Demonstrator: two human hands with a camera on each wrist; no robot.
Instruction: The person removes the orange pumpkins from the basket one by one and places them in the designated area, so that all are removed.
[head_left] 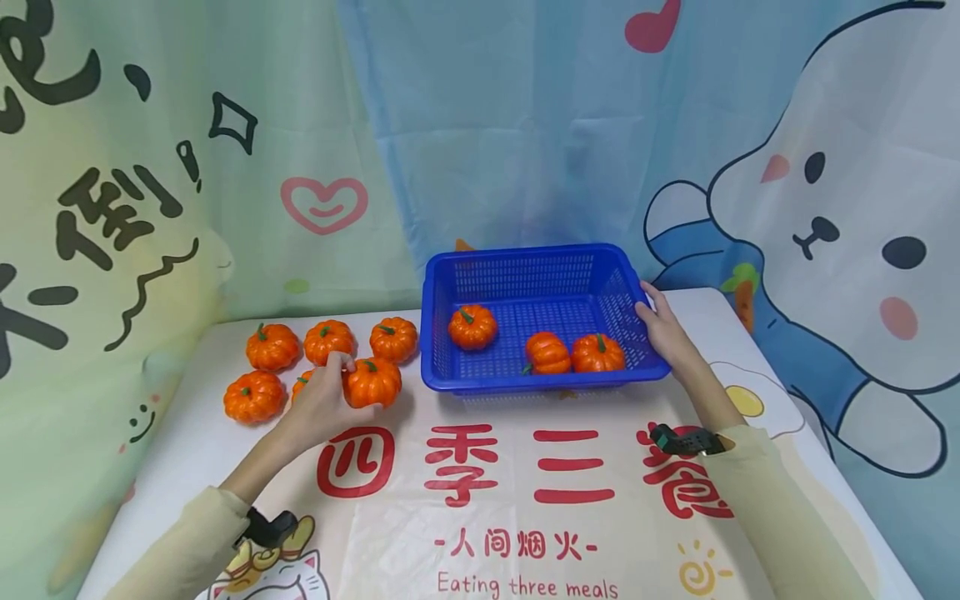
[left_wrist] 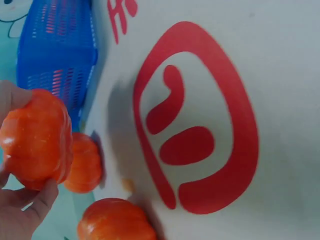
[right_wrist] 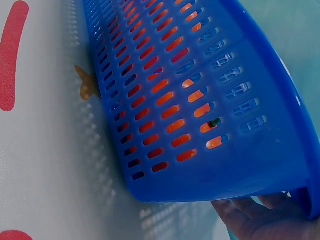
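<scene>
Pale sleeves (head_left: 180, 550) reach in from the near edge, with a black band (head_left: 686, 440) at each wrist. The person's left hand (head_left: 326, 402) is partly closed, thumb and fingers set around the sides of an orange pumpkin (head_left: 375, 383). That held pumpkin is to the left of the blue basket (head_left: 546, 385), outside it, and in the left wrist view it appears raised off the worktop (head_left: 168, 483). The right hand (head_left: 666, 329) grips the basket's right end at the rim; the right wrist view shows its fingers against the outside, below the lip, while the full curl of the fingers is hidden.

Around the left hand are five loose pumpkins (head_left: 272, 347) on the worktop. Three make a back row, one sits at the front left, and another is mostly covered by the left hand. The rightmost of the back row is near the basket's left wall, apart from it.

Inside the basket are three more pumpkins (head_left: 472, 327): one toward the left, and two side by side near the front wall, right of the middle. The left one of that pair lies tipped, its stem pointing left.

Farther out, a cream mat (head_left: 405, 533) with red characters covers much of the worktop. Behind everything hangs a printed curtain (head_left: 510, 125) with hearts and a large white cartoon animal (head_left: 847, 250) at the right.
</scene>
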